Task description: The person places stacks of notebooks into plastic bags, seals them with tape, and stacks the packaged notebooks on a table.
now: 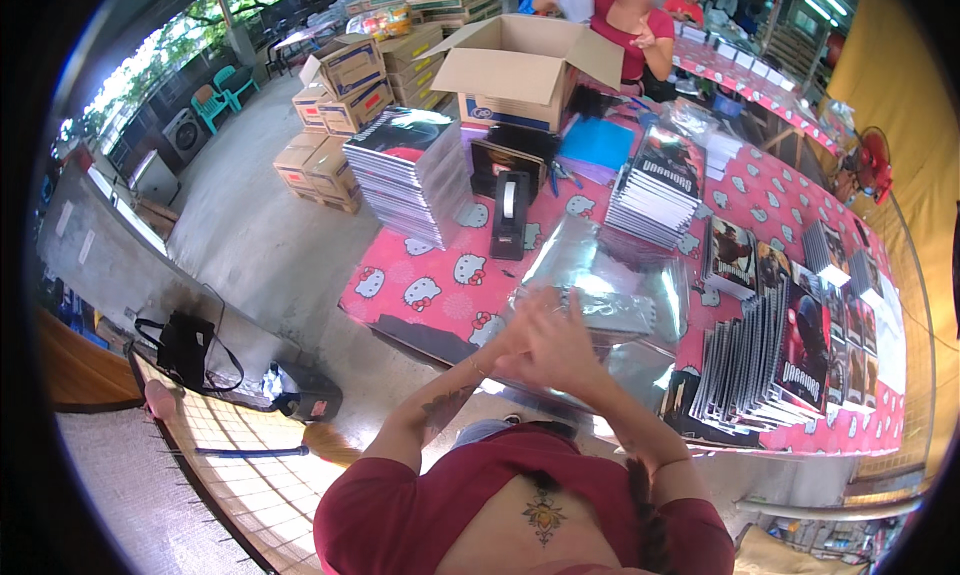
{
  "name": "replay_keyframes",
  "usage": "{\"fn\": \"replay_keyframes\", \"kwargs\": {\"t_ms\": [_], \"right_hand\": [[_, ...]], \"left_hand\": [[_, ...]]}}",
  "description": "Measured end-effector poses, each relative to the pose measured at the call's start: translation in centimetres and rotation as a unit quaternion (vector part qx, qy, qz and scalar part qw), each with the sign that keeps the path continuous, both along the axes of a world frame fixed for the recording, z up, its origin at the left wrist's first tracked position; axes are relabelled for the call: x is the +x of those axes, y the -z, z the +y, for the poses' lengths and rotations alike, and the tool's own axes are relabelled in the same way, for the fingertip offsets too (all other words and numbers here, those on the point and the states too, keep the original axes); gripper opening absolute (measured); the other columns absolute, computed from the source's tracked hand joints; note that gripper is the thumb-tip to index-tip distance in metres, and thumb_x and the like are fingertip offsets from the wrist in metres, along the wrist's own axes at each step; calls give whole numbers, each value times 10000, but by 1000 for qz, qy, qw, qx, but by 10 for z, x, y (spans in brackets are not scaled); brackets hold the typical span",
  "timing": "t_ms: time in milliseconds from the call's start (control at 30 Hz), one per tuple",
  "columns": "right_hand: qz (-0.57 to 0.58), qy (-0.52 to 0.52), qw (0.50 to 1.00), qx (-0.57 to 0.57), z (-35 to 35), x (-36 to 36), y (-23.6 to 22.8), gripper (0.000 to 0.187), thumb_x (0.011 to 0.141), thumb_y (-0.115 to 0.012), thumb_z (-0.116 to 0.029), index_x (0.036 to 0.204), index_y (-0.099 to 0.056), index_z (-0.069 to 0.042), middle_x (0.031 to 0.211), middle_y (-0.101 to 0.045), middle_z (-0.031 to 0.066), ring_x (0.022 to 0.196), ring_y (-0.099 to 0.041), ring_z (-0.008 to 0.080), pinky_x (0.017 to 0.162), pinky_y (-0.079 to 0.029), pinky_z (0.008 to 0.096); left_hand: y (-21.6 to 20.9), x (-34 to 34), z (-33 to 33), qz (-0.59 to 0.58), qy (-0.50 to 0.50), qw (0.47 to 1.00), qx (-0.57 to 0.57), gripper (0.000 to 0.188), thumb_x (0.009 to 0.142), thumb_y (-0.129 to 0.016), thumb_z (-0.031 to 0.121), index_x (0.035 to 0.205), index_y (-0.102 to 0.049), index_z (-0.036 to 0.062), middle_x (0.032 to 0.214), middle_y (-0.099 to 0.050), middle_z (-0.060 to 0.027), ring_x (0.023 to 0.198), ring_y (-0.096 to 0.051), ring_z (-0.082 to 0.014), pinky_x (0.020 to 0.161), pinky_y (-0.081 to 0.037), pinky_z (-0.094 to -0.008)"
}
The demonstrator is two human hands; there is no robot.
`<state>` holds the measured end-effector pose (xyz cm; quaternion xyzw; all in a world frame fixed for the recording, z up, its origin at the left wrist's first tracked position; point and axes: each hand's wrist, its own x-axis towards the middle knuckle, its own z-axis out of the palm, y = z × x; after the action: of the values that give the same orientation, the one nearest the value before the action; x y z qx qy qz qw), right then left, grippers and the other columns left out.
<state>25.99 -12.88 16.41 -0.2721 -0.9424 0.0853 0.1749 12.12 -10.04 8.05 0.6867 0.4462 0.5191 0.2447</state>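
My left hand [513,349] and my right hand [562,347] meet at the table's near edge, the right one overlapping the left. The right fingers look stretched and a little apart; most of the left fingers are hidden behind them. Just beyond both hands lies a pile of shiny clear plastic sleeves [570,260], close to the fingertips. I cannot tell whether the fingers touch the pile. Farther back stands a black tape dispenser [509,237] with a white roll. To the right, spiral notebooks [745,360] with dark printed covers lie fanned in rows.
A tall notebook stack [405,175] stands at the left table edge, another stack [655,190] beyond the sleeves. Pliers [566,178] lie near blue sheets [597,143]. Behind are an open carton [510,75] and a person in a red shirt [655,25]. A pink patterned cloth [425,290] covers the table.
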Motion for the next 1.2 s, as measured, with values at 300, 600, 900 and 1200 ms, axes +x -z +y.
{"fn": "replay_keyframes", "kwargs": {"t_ms": [300, 600, 900, 1200], "right_hand": [[214, -73, 968, -113, -21, 64, -22, 614, 795, -782, -227, 1353, -549, -120, 1409, -512, 139, 1279, -505, 340, 1066, -390, 477], [203, 176, 963, -7, -23, 157, -34, 416, 767, -756, -33, 1172, -667, -59, 1306, -590, 162, 1206, -571, 342, 1009, -459, 419], [80, 551, 823, 111, -7, 356, -120, 626, 965, -563, -467, 1346, -540, 28, 1442, -470, 232, 1342, -436, 380, 1127, -312, 436], [135, 516, 823, -196, 32, 443, -83, 789, 926, -534, -632, 1313, -543, 55, 1239, -593, 205, 1154, -533, 291, 1032, -361, 368]], "left_hand": [[-148, -117, 10, -167, -188, 956, 149, 707, 742, -851, 207, 1283, -445, -1, 1103, -607, -103, 958, -618, -194, 831, -529, -339], [-141, -277, 133, -172, -647, 739, -72, 939, 763, -731, 595, 1300, -447, -121, 1273, -497, -246, 1185, -481, -357, 990, -406, -477], [-137, -282, 138, -224, -718, 656, -63, 896, 766, -670, 596, 1226, -529, -160, 1317, -397, -294, 1240, -399, -416, 987, -384, -550], [-138, -295, 143, -218, -764, 603, -71, 911, 766, -662, 643, 1234, -506, -122, 1261, -453, -271, 1239, -401, -392, 965, -389, -524]]}}
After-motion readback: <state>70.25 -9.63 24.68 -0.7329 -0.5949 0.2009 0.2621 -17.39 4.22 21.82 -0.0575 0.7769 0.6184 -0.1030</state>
